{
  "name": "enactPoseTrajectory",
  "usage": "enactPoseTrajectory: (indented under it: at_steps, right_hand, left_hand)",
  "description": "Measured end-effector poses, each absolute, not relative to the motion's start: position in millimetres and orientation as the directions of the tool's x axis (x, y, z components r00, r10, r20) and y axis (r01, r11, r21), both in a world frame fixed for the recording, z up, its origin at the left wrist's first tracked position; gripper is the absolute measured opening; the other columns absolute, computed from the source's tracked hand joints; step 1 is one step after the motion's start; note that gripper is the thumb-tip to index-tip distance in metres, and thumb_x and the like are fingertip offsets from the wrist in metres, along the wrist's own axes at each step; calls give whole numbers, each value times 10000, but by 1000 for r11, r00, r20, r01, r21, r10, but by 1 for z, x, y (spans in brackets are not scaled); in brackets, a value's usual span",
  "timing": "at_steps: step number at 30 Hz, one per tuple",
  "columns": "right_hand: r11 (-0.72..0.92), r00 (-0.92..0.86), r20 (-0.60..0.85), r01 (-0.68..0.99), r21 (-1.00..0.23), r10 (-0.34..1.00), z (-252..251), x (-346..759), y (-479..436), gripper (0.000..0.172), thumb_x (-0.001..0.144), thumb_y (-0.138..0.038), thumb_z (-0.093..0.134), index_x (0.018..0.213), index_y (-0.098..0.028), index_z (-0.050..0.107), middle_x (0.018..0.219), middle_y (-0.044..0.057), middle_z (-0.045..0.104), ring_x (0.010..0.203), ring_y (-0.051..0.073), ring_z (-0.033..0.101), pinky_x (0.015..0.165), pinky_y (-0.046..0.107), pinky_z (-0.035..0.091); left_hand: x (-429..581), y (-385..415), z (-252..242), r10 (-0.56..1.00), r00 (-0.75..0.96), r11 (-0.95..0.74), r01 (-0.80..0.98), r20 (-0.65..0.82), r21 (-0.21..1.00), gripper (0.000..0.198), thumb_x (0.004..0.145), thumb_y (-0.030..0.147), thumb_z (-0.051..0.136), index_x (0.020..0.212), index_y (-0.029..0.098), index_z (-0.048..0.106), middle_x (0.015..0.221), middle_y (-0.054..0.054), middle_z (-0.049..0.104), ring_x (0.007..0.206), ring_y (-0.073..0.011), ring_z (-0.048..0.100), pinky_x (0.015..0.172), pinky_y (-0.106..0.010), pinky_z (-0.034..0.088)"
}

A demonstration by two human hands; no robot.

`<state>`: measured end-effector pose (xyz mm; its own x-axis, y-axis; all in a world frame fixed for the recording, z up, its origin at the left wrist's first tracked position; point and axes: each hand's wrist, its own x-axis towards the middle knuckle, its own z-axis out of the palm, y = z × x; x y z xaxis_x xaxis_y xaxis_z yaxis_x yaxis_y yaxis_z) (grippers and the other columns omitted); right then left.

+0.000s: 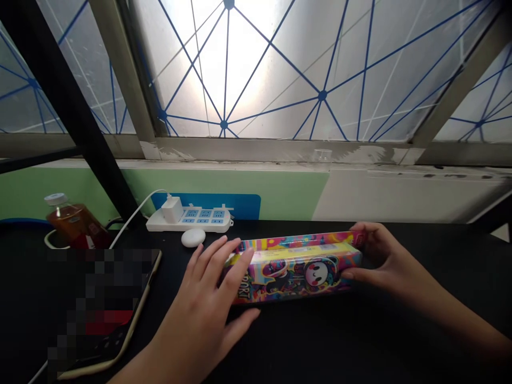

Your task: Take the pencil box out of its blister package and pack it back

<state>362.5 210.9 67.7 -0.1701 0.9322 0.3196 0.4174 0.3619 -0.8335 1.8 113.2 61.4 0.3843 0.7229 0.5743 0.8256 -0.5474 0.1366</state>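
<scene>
A long, colourful printed cardboard box lies on its side on the black desk, with a cartoon figure on its front. My left hand holds its left end, fingers over the top and thumb near the lower front corner. My right hand grips the right end, with the thumb on the front and the fingers reaching over the top. The palms hide both ends of the box.
Behind the box stands a white power strip with a plugged-in charger, and a white oval object lies before it. A bottle of amber liquid and a pixelated phone or tablet are at left, below a window.
</scene>
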Motion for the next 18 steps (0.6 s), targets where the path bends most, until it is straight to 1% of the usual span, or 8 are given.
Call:
enactPoseTrajectory:
  at_steps: [3,5,7,9,11,14,16,18]
  right_hand:
    - [411,-233,341,427,-806,911,72,364,207,624,601,-437,973,1053,-289,569,1072,51,671,1037,328,707,804,395,661]
    - [447,-279,353,464,-765,893,75,365,205,548,647,-437,947,1028,-292,581,1085,50,678,1076,337,698,815,396,660]
    - [501,-349,361,545,-673,865,77,366,202,463,711,-455,904,1027,-293,608,1081,50,696,1064,330,699,827,410,650]
    - [558,-428,357,619,-553,830,79,366,201,397,771,-470,859,1055,-296,644,1077,49,718,1020,312,709,842,423,632]
    - [599,-485,351,656,-460,801,79,367,200,359,811,-476,822,1088,-304,671,1093,48,735,990,297,718,842,427,622]
    - [648,-533,374,674,-355,759,78,366,199,355,855,-481,776,1159,-325,681,1149,53,743,1033,302,716,847,444,618]
    - [692,-582,390,670,-268,714,79,366,198,379,868,-488,763,1204,-339,670,1167,52,752,1064,310,716,905,495,596]
    - [735,-638,401,661,-154,658,81,365,197,410,859,-498,771,1227,-352,662,1153,41,770,1035,316,735,1012,591,521]
  left_hand:
    - [1,113,64,691,336,-519,847,640,116,717,952,145,608,1580,250,279,1489,-175,483,1392,-355,443,1167,-542,317]
    - [-1,115,65,693,349,-513,854,631,91,680,943,144,626,1552,244,341,1373,-152,583,1274,-341,552,1141,-526,314]
    - [-2,116,66,698,388,-520,853,602,54,608,932,135,639,1493,242,432,1219,-108,673,1105,-310,646,1129,-525,285]
    - [-4,117,68,697,418,-525,851,583,18,531,920,113,638,1423,237,517,1117,-75,715,977,-280,682,1135,-532,243]
    - [-5,116,71,690,431,-529,849,581,-2,488,908,110,645,1376,224,569,1094,-71,736,933,-274,692,1159,-544,195]
    - [-6,113,73,678,452,-545,838,580,-15,434,900,132,670,1322,219,617,1098,-67,762,905,-270,712,1203,-550,122]
    - [-7,111,73,673,474,-571,821,568,-9,367,905,153,683,1264,218,645,1108,-65,778,891,-262,731,1218,-528,148]
    - [-7,110,73,662,497,-601,799,560,0,307,925,184,687,1229,211,656,1112,-72,790,887,-262,752,1201,-504,256]
